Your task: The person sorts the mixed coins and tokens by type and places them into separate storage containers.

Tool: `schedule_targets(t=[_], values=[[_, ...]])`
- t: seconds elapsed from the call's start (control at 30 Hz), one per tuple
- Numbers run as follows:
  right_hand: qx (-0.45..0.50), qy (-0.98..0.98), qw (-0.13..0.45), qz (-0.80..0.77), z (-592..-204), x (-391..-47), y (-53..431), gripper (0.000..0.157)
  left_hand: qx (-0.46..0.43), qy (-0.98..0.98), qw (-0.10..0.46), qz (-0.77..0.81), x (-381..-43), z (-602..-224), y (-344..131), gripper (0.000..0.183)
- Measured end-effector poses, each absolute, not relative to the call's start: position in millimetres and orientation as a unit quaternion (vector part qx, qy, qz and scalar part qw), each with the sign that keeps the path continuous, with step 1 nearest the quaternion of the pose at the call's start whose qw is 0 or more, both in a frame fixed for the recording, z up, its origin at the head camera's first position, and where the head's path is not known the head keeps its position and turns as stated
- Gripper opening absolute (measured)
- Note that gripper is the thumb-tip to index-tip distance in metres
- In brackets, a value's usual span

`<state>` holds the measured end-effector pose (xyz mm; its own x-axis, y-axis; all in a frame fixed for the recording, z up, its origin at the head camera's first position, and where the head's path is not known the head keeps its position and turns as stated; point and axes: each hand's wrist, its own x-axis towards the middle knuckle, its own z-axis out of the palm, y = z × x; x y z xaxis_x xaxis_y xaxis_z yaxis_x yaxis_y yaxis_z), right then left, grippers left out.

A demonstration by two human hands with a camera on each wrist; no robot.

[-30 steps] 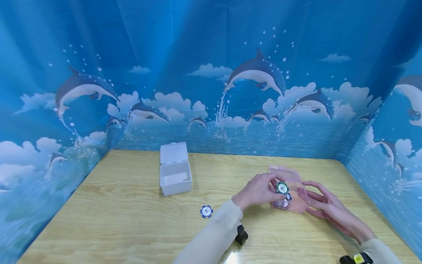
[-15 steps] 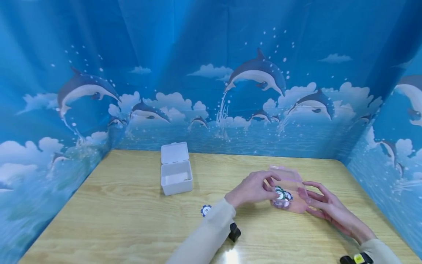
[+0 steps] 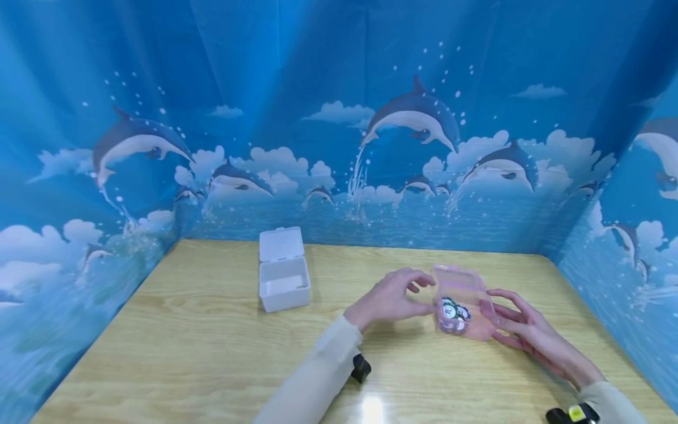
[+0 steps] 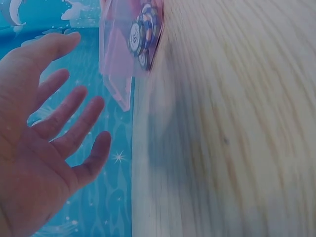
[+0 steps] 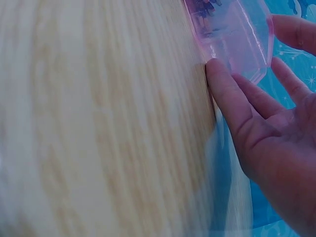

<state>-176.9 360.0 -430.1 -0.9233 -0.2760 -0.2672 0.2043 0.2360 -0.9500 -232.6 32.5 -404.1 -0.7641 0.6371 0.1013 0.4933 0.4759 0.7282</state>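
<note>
A see-through pink plastic box (image 3: 479, 327) stands at the right of the table with its lid (image 3: 457, 275) folded back. Several poker chips (image 3: 450, 309) lie heaped at its left end, with a green-edged one marked 20 on top. Just left of the box, my left hand (image 3: 389, 297) hovers with nothing in it. Its fingers spread loosely in the left wrist view. My right hand (image 3: 529, 333) rests its fingertips against the box's right end, the fingers nearly straight and spread apart in the right wrist view.
A white box (image 3: 284, 300) with its lid raised stands at the back, left of centre, with a tiny item inside. A blue curtain printed with dolphins (image 3: 413, 118) borders the wooden table (image 3: 185, 330) behind and at both sides.
My left hand has let go of the green chip in the pink box and drawn back left. My sleeve now covers the spot where a blue chip lay. My right hand stays put.
</note>
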Motion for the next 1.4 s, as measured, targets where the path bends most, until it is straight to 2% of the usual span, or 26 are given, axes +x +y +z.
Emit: schedule_targets(t=[0.53,0.97,1.4], values=[[-0.036,0.759,0.192,-0.622,-432.8,-174.6,361.2,0.051,0.342,0.863,0.084,0.363,-227.6,-399.5,-6.4,0.051],[-0.047,0.740,0.200,-0.640,-431.2,-175.5,361.3,0.051,0.315,0.869,0.101,0.369,-224.5,-398.0,-40.3,0.052],[-0.049,0.741,0.193,-0.641,-432.3,-174.9,361.8,0.052,0.279,0.871,0.084,0.396,-235.4,-401.7,-82.7,0.053]])
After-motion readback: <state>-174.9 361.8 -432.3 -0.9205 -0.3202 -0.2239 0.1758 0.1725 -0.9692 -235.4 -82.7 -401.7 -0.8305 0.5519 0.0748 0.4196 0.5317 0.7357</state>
